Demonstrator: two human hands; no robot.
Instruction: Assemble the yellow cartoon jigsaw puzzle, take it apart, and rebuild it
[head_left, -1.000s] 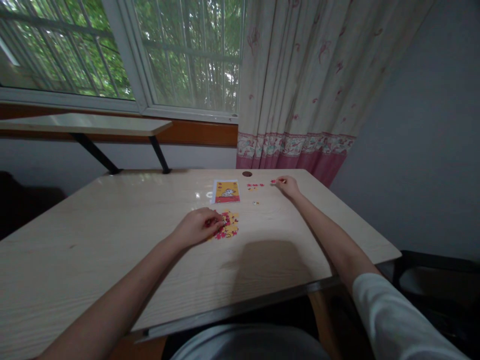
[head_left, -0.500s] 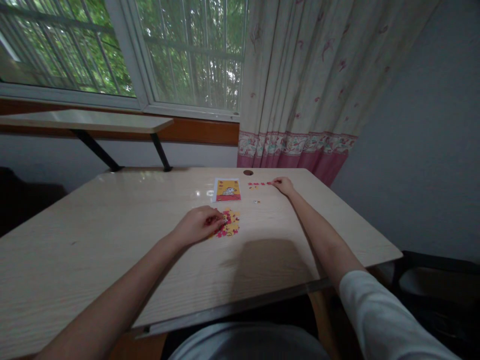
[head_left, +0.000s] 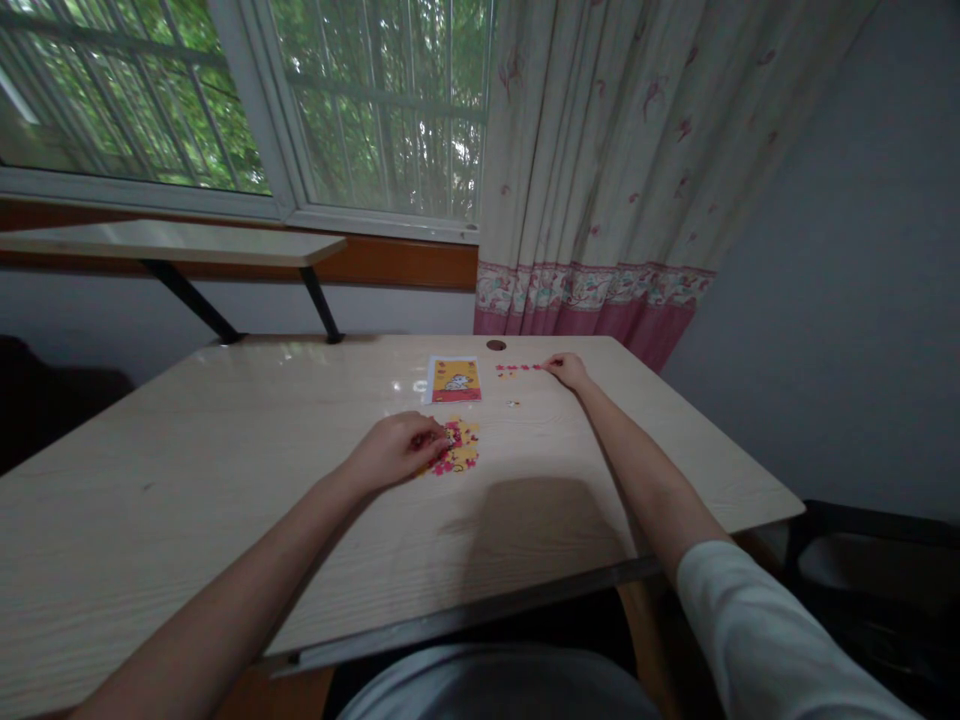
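A pile of red and yellow jigsaw puzzle pieces (head_left: 461,452) lies on the wooden desk. My left hand (head_left: 397,448) rests at the pile's left side, its fingers curled together; what they pinch, if anything, is too small to make out. Farther back, a short row of red puzzle pieces (head_left: 519,367) runs to the right. At the row's right end my right hand (head_left: 567,369) has its fingertips closed on a red puzzle piece, mostly hidden by them. Just below the row sit small yellow pieces (head_left: 508,375), and nearer me lies a single whitish piece (head_left: 513,403).
A picture card (head_left: 456,381) with a white cartoon animal on yellow and red lies behind the pile. The desk (head_left: 225,480) has a round cable hole (head_left: 496,345) at its back edge. A raised shelf (head_left: 172,240) stands at the back left, and a curtain (head_left: 592,180) hangs behind.
Almost nothing differs. My right hand has shifted very slightly left at the row's end; my left hand stays at the pile.
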